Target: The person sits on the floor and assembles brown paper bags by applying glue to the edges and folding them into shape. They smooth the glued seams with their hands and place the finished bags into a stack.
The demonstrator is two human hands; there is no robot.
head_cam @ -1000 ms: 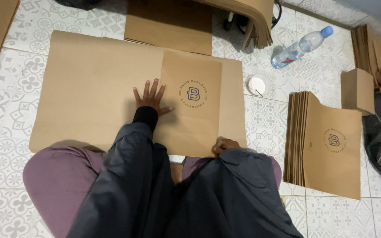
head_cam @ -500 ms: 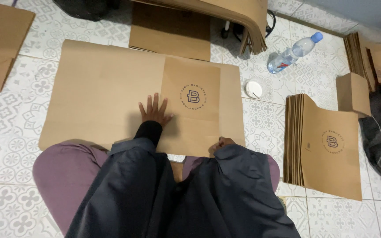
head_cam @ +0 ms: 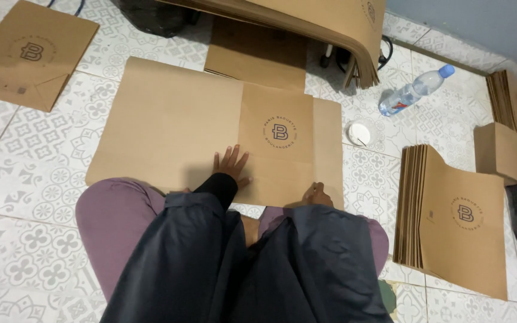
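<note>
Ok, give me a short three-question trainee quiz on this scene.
1. True or false: the left hand lies flat, fingers spread, on the brown paper sheet.
2. Which is the right hand touching? A) the plastic bottle B) the sheet's near edge C) the stack of paper bags
3. What small round white thing lies between sheet and bottle?

Key: 1 true; 2 B; 3 a white lid.

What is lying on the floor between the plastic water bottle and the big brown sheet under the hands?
In the head view, a small round white lid lies between the bottle and the sheet.
</note>
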